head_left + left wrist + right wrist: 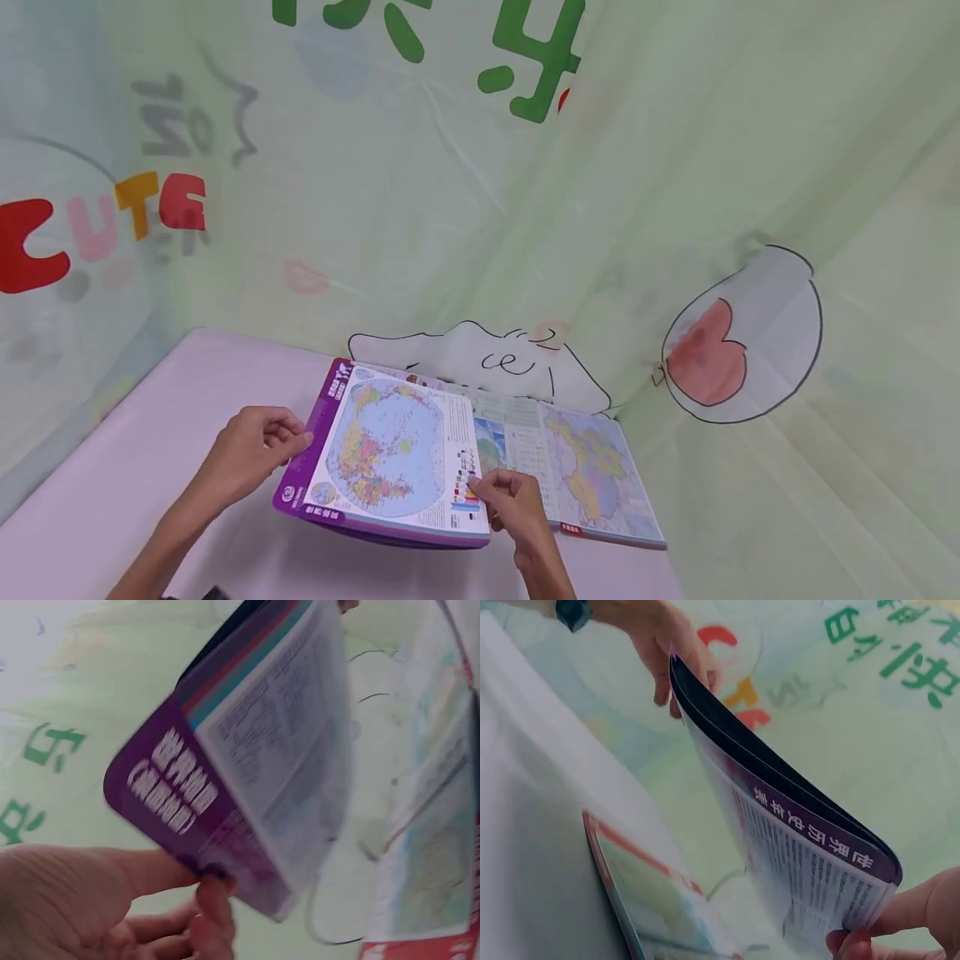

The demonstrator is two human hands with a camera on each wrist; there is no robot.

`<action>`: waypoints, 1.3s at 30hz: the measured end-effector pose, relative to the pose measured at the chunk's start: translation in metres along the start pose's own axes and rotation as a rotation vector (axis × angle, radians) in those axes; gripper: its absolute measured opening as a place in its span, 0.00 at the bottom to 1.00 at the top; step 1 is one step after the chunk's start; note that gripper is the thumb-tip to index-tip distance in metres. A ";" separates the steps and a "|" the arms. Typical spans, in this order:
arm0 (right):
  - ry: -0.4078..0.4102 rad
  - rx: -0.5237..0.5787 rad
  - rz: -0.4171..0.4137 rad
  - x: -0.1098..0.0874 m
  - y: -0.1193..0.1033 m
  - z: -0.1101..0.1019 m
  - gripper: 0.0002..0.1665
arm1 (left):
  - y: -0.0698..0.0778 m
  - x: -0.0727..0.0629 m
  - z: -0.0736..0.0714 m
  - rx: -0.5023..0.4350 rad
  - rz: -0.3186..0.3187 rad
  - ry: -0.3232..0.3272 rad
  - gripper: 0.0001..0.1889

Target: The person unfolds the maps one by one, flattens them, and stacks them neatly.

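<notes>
A folded world map sheet with a purple border is held up, tilted, over the table's near part. My left hand pinches its purple left edge between thumb and fingers; the left wrist view shows this grip on the purple strip with white lettering. At the opposite edge, near the lower right corner, my right hand pinches the sheet. In the right wrist view the layers of the world map bow apart along the edge, showing a dark gap. Small printed text covers its back.
Behind and to the right, a second map with a red label lies on the pale table, partly covered by the world map. A light green curtain with lettering and drawings hangs around the table. The left wrist wears a dark band.
</notes>
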State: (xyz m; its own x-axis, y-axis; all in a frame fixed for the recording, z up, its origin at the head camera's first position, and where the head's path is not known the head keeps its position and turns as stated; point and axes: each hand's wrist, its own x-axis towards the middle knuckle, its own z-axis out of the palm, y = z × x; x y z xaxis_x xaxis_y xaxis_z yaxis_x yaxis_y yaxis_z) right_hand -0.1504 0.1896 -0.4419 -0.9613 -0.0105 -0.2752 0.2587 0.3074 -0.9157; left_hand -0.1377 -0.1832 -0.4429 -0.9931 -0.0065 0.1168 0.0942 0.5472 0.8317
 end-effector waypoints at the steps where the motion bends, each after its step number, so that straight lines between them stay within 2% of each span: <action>1: 0.044 -0.025 0.002 0.006 0.002 -0.001 0.13 | -0.002 0.006 0.007 0.000 0.006 0.021 0.10; 4: 0.140 -0.084 -0.012 0.020 0.006 -0.003 0.12 | -0.011 0.022 0.029 -0.007 0.021 0.074 0.10; 7: 0.197 -0.109 -0.063 0.032 0.013 -0.004 0.11 | -0.021 0.034 0.048 -0.025 0.012 0.102 0.10; 13: 0.256 -0.138 -0.085 0.054 0.027 -0.008 0.12 | -0.032 0.053 0.074 -0.078 -0.075 0.137 0.11; 21: 0.305 -0.134 -0.097 0.079 0.037 -0.013 0.11 | -0.041 0.065 0.093 -0.106 -0.139 0.136 0.09; 27: 0.327 -0.130 -0.078 0.094 0.049 -0.012 0.09 | -0.053 0.073 0.105 -0.101 -0.139 0.135 0.09; 31: 0.336 -0.118 -0.072 0.103 0.051 -0.012 0.08 | -0.055 0.078 0.109 -0.082 -0.131 0.141 0.09; 34: 0.336 -0.112 -0.054 0.107 0.053 -0.013 0.09 | -0.056 0.082 0.112 -0.063 -0.142 0.149 0.08; 39: 0.337 -0.123 -0.012 0.108 0.061 -0.015 0.09 | -0.057 0.083 0.117 -0.061 -0.175 0.115 0.08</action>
State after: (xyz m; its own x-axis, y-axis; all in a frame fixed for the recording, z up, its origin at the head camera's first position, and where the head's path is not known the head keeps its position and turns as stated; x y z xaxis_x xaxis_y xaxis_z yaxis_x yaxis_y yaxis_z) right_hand -0.2396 0.2217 -0.5227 -0.9467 0.2929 -0.1338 0.2535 0.4217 -0.8706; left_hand -0.2334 -0.1165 -0.5441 -0.9805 -0.1947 0.0264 -0.0714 0.4781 0.8754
